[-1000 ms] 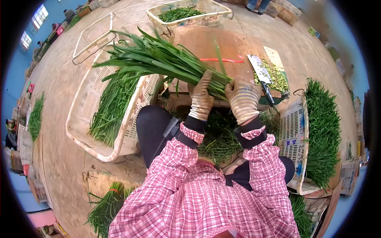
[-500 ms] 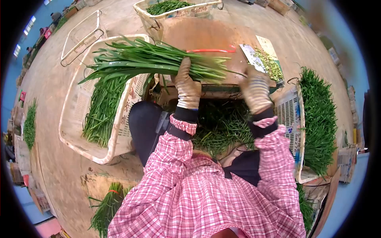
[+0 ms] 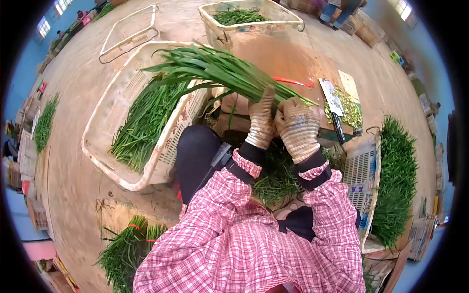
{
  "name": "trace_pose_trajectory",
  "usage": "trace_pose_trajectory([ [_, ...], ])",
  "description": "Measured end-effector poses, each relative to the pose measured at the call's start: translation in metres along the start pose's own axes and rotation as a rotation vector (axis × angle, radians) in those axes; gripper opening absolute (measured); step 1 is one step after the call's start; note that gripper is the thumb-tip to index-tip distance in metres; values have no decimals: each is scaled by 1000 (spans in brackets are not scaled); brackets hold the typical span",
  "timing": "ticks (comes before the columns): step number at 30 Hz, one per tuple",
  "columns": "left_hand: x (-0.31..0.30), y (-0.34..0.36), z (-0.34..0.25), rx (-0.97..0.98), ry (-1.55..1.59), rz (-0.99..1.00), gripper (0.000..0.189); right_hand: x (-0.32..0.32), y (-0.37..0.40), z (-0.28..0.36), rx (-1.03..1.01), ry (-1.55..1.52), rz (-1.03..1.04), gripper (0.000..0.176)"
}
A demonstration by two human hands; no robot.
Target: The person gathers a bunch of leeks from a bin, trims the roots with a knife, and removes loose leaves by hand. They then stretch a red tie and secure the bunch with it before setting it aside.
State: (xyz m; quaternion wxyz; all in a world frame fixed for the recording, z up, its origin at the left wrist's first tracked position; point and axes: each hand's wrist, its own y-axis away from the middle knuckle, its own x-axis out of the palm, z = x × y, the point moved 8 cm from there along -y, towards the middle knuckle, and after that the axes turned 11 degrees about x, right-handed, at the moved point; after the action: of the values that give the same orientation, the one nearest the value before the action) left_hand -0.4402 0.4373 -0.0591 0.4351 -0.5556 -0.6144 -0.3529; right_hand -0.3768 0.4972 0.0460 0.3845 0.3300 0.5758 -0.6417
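A bunch of garlic chives (image 3: 222, 71) slants over the wooden board (image 3: 288, 53), its leaf tips to the left and its pale stem ends to the right. My gloved left hand (image 3: 262, 117) is closed around its lower part, thumb up along the stems. Close beside it, my gloved right hand (image 3: 298, 124) has its fingers curled in at the stems near the cut ends; the fingertips are hidden. A red band (image 3: 293, 80) lies on the board behind the stems. To the right rests a knife (image 3: 333, 105) with a black handle, beside chopped stem bits (image 3: 347, 107).
At my left a white crate (image 3: 139, 180) holds loose chives. Another crate (image 3: 359, 171) at my right is filled with them, and a third (image 3: 215, 29) stands behind the board. Tied bunches (image 3: 124, 249) lie at lower left. Loose greens (image 3: 278, 183) lie between my legs.
My right hand has come left from beside the knife to the stems next to my left hand. The bunch has moved right and now tilts downward to the right. The view has turned slightly.
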Motion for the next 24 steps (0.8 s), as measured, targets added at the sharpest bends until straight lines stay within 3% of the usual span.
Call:
trace_pose_trajectory([
  [2, -1, -5, 6, 19, 7, 61, 60, -4, -2, 3, 19, -22, 0, 13],
  [5, -3, -10, 4, 107, -9, 203, 62, -2, -6, 3, 46, 0, 10, 11],
  [6, 0, -9, 2, 106, -5, 205, 62, -11, -6, 5, 9, -35, -74, 11],
  [8, 2, -6, 0, 100, 33, 170, 50, -20, -5, 3, -24, -58, -152, 11],
  [9, 3, -6, -1, 84, 38, 168, 50, -23, -5, -2, -17, -225, -146, 9],
  [11, -4, -9, 6, -57, 48, 16, 37, -26, 3, -17, 17, -369, -136, 8],
  [13, -6, -10, -4, -8, 8, -72, 26, -37, 17, -49, 184, -700, -295, 11],
  [15, -10, -12, -5, -12, 114, -152, 30, -26, 37, -104, 701, -1190, -66, 19],
  [17, -7, -9, -10, 0, 89, -159, 30, -10, 52, -188, 617, -462, 285, 21],
  [18, -11, -5, -8, -14, 96, -160, 30, -10, 60, -193, 626, -450, 282, 21],
  [20, -1, -7, -5, 5, 103, -30, 30, -63, 59, -183, 303, 107, -274, 47],
  [21, 7, 0, -10, -6, 65, -50, 30, -66, 50, -177, 482, -365, -170, 61],
  [22, 9, 4, -7, -33, 76, -43, 29, -73, 41, -144, 410, -712, -270, 65],
  [23, 12, 5, -4, -55, 88, -35, 29, -68, 30, -128, 334, -632, -248, 74],
  [24, 13, 6, -3, -53, 87, -27, 29, -74, 18, -92, 217, -230, -238, 85],
])
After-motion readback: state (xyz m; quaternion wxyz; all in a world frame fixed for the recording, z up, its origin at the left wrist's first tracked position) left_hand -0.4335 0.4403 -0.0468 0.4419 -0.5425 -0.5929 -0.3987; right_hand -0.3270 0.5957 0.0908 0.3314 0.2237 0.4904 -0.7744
